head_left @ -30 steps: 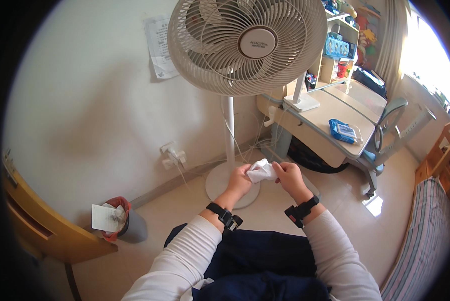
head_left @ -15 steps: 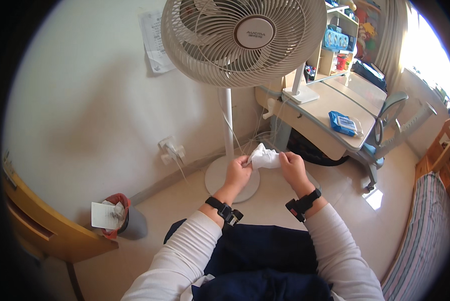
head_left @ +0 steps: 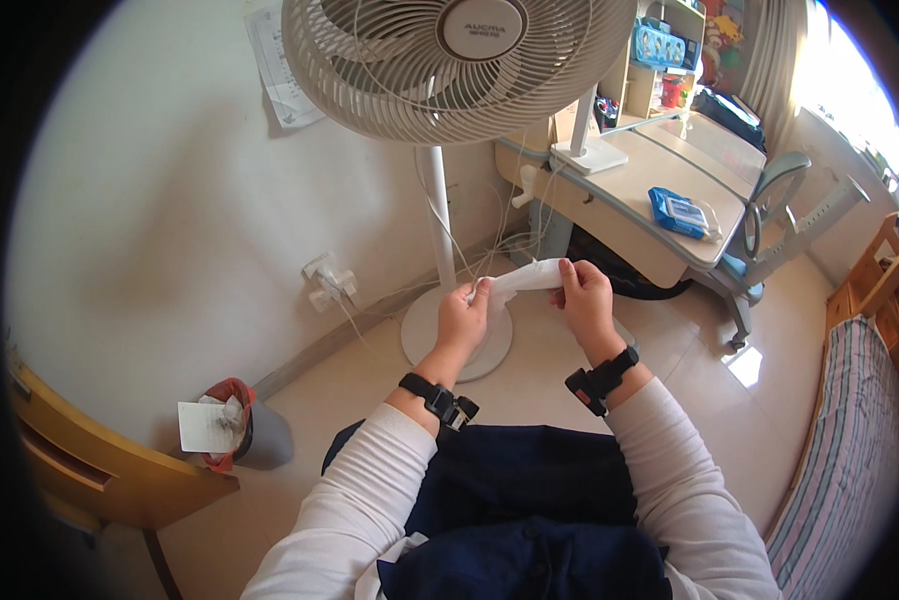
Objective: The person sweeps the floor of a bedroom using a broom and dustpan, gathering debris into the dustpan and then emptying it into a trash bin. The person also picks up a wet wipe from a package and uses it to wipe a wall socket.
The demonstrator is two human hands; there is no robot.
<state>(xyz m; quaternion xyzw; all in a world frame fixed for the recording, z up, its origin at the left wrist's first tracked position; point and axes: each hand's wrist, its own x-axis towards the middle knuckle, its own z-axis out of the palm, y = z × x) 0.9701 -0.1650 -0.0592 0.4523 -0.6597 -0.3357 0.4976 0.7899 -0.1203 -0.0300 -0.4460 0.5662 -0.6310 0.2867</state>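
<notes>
A white wet wipe [head_left: 525, 279] is stretched between my two hands in front of the fan's pole. My left hand [head_left: 463, 316] pinches its left end, thumb on top. Its right end is gripped by my right hand [head_left: 585, 299] between thumb and fingers. Just beyond and above my hands stands a white pedestal fan [head_left: 459, 75] with a round wire grille, its lower base partly hidden by my left hand. On the desk at the right lies a blue and white pack of wipes [head_left: 683, 214].
The desk [head_left: 634, 180] carries a lamp base and shelves. Loose cables run behind the fan to a wall socket [head_left: 329, 282]. At the lower left are a grey bin [head_left: 266, 436] with a red liner and a wooden door [head_left: 129, 465]. A striped bed [head_left: 839, 440] lies right.
The wipe has gone from a bunched bundle to a longer, stretched strip. My hands have risen slightly in view, and the view has shifted so the fan sits higher and further left.
</notes>
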